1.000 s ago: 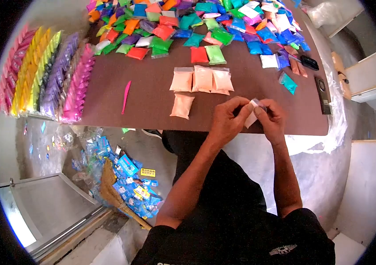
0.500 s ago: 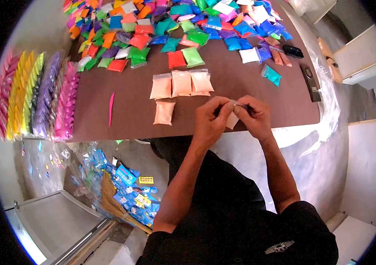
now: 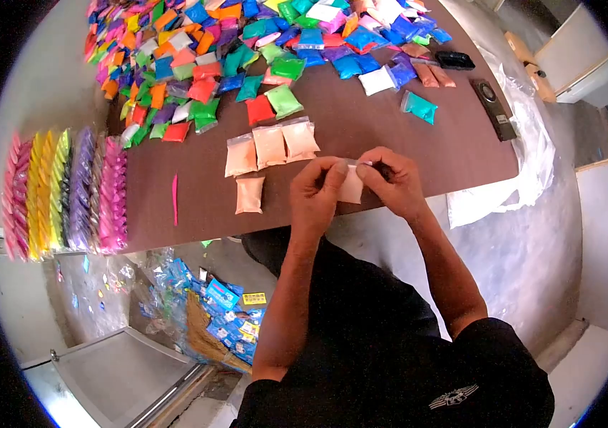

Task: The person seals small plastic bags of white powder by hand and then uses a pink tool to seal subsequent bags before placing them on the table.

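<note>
Between my hands, over the table's front edge, hangs a small peach-coloured packet (image 3: 350, 187). My left hand (image 3: 318, 189) pinches its top edge from the left, thumb against fingers. On the other side my right hand (image 3: 392, 180) grips the same top edge, fingertips close to those of the left. Left of my hands a single peach packet (image 3: 249, 195) lies flat on the table. Just behind it, several more peach packets (image 3: 270, 146) sit in a row, partly overlapping.
Many colourful packets (image 3: 247, 57) cover the back of the brown table (image 3: 208, 192). Wrapped strips of coloured pieces (image 3: 68, 192) line its left edge, near a thin pink strip (image 3: 175, 200). A teal packet (image 3: 419, 108), a black device (image 3: 493, 107) and a dark case (image 3: 455, 60) lie right.
The view has turned and tilted slightly, so the table appears rotated. Both hands keep hold of the packet's top edge, and more of the packet's body shows below my fingers.
</note>
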### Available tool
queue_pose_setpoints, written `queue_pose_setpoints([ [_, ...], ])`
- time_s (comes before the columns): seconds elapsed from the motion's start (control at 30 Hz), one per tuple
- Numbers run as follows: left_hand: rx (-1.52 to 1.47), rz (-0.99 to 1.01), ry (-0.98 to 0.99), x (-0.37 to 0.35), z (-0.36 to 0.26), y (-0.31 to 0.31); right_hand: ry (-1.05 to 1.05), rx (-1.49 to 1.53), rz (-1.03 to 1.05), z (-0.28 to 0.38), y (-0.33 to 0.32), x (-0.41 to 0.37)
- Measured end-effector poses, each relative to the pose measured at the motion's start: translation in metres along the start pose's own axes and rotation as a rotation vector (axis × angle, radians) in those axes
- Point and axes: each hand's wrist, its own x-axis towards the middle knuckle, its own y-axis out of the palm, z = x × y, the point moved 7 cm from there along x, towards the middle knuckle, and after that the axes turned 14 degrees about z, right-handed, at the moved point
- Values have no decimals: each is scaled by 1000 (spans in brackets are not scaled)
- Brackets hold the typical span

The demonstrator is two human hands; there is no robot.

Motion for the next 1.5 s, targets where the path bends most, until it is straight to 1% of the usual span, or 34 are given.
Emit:
queue_pose_setpoints([
  [0.03,7,4,-2,0,0,-1,-2,6,-6,-3,-1,0],
  [0.1,-36,-27,0,-1,-1,-4,-23,142,-27,-9,-2,1],
  [0.13,-30,-24,-2,-1,-2,-3,-24,147,-31,-8,-3,0],
  [0.2,-2,-32,-45,0,-2,-1,-13,11,-30,-2,-7,-1],
  [0.23,1,-28,-47,0,-2,0,-13,13,-35,-2,-7,-1],
  [0.3,43,-18,-51,1,0,0,-2,-83,-45,-1,-7,-1],
  [0.4,30,-17,-18,1,1,-2,24,-59,-30,-4,-5,1],
  [0.53,17,-14,-28,1,-2,-2,-5,-78,-3,0,-2,4],
  [0.63,58,-29,-23,-2,-9,4,-14,-10,-10,-11,-4,1],
  [0.7,51,35,-49,-1,-9,11,-43,72,-87,-10,-10,0],
  [0.83,69,-3,1,-4,-20,15,-41,123,-154,-9,-9,-1],
  [0.9,219,-77,14,-13,-37,16,-140,-41,-270,-2,-13,-8],
  [0.93,220,-81,18,-17,-42,17,-145,-41,-267,1,-10,-11],
  [1.0,586,-152,77,-25,-61,15,-181,-114,-237,14,4,-18],
  [1.03,589,-158,72,-30,-62,11,-180,-108,-231,19,12,-23],
  [1.1,808,-60,233,-40,-72,19,-176,3,-147,27,34,-33],
  [1.13,806,-60,227,-48,-72,20,-85,213,-111,16,43,-40],
  [1.17,895,-20,264,-58,-74,26,-78,214,-110,14,46,-47],
  [1.2,985,20,300,-68,-76,32,-21,264,-132,8,49,-53],
  [1.23,983,18,291,-77,-77,32,37,313,-154,2,51,-59],
  [1.3,885,110,279,-90,-75,34,48,321,-153,1,53,-69],
  [1.33,873,91,331,-98,-76,31,82,376,-145,0,54,-73],
  [1.37,870,90,327,-101,-73,28,115,430,-138,-1,54,-76],
  [1.43,646,-24,130,-102,-62,10,100,447,-115,5,55,-79],
  [1.47,596,-44,71,-103,-60,8,116,451,-103,1,57,-82],
  [1.5,595,-52,68,-105,-62,8,132,456,-90,-2,58,-84],
])
